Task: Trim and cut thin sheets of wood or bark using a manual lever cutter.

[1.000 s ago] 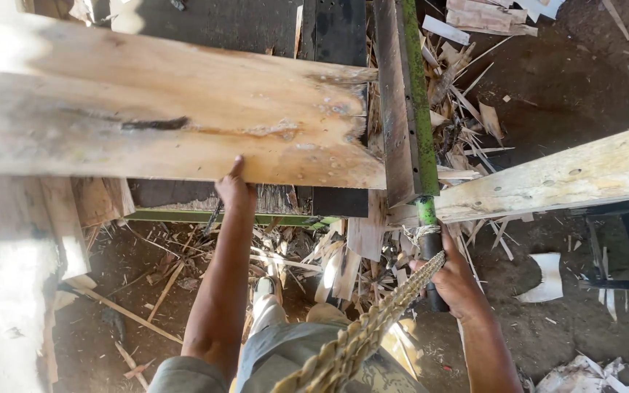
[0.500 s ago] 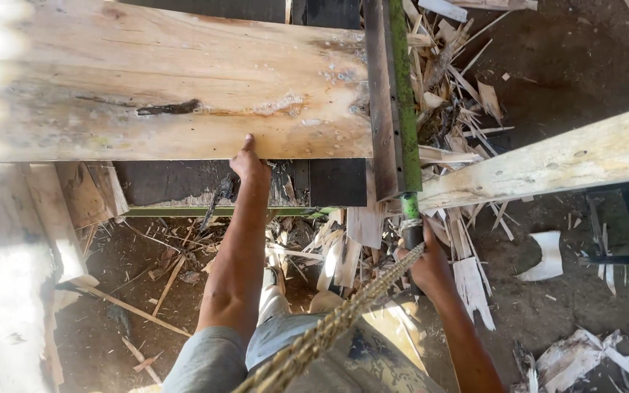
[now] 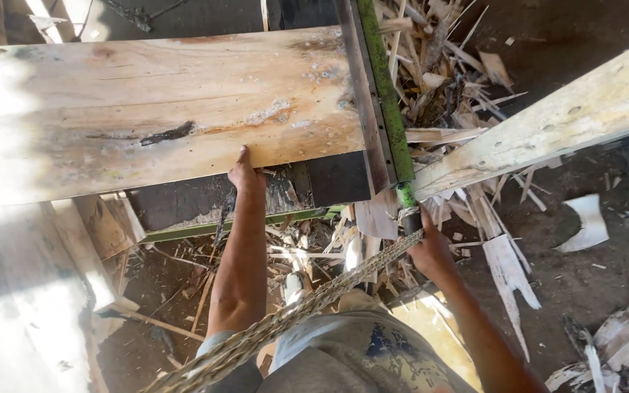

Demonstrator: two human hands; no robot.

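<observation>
Head view, looking down past the person's own legs. Left hand is pressed against the near edge of a wide pale wooden slab, fingertips up on the wood, thumb underneath; it braces rather than wraps, fingers mostly extended. Right hand is clenched around the dark lower grip of a green lever bar, which runs up and away along the slab's right end beside a dark metal rail. A braided rope crosses from the lower left up to the right hand's grip; whether it is tied to the bar or only passes by it, I cannot tell.

Slab lies flat across the frame, its right end touching the rail. A second, narrower plank angles off to the right, separate from the slab. Splinters and offcuts litter the dirt floor below.

Judgement: step in hand looks like positioning the slab against the rail, 1 hand steadying wood, 1 on the lever. Next move would call for keeping the slab's edge square to the rail and the left fingers away from the bar's line.
</observation>
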